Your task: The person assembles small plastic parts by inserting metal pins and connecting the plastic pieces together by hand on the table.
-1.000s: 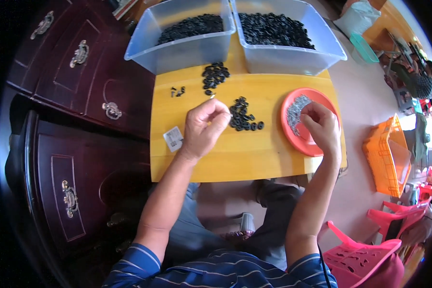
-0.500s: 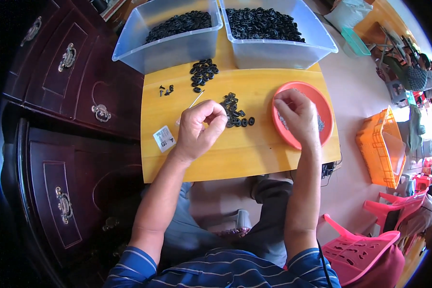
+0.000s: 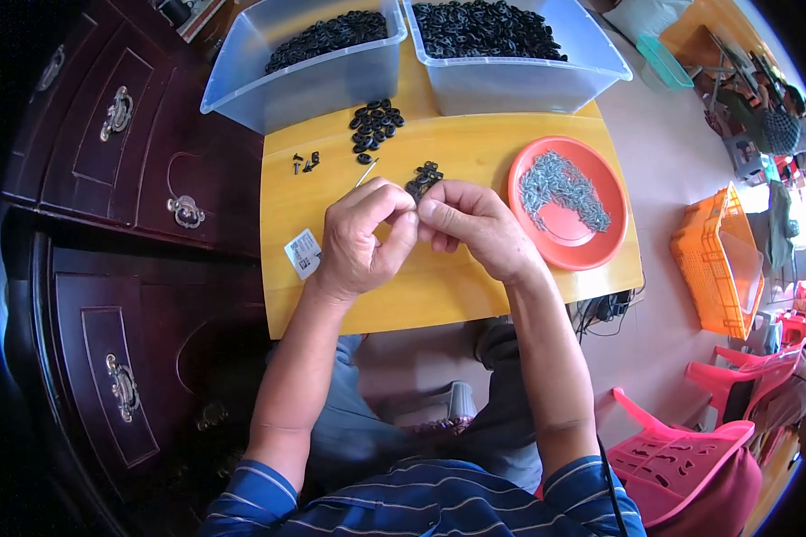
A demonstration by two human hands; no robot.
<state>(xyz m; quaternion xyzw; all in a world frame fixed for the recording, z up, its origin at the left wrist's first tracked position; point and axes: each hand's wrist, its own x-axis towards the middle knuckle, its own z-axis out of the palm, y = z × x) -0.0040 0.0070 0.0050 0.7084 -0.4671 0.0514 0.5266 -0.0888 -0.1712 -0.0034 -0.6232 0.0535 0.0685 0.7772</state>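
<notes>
My left hand [image 3: 358,242] and my right hand [image 3: 484,231] meet fingertip to fingertip above the near half of the yellow table. Each is closed in a pinch, and whatever lies between the fingers is too small and hidden to name. Just beyond the fingertips lies a pile of small black pieces [image 3: 428,172], partly covered by my hands. To the right stands a round orange-red bowl [image 3: 560,220] holding many small silvery metal pieces [image 3: 542,177]. A thin whitish stick [image 3: 368,171] rests past my left hand, its near end hidden. Beside that hand is a white printed label [image 3: 304,253].
Two clear plastic bins [image 3: 331,94] [image 3: 524,88] full of black parts stand at the table's far edge. Black oval rings [image 3: 376,125] and several small dark pieces [image 3: 308,165] lie nearer. Dark drawers [image 3: 134,179] flank the left; an orange crate [image 3: 712,264] and pink chair [image 3: 681,456] are right.
My right hand has moved left from over the bowl to meet my left hand, uncovering the metal pieces. My left hand keeps its pinch nearly in place. The view has shifted slightly.
</notes>
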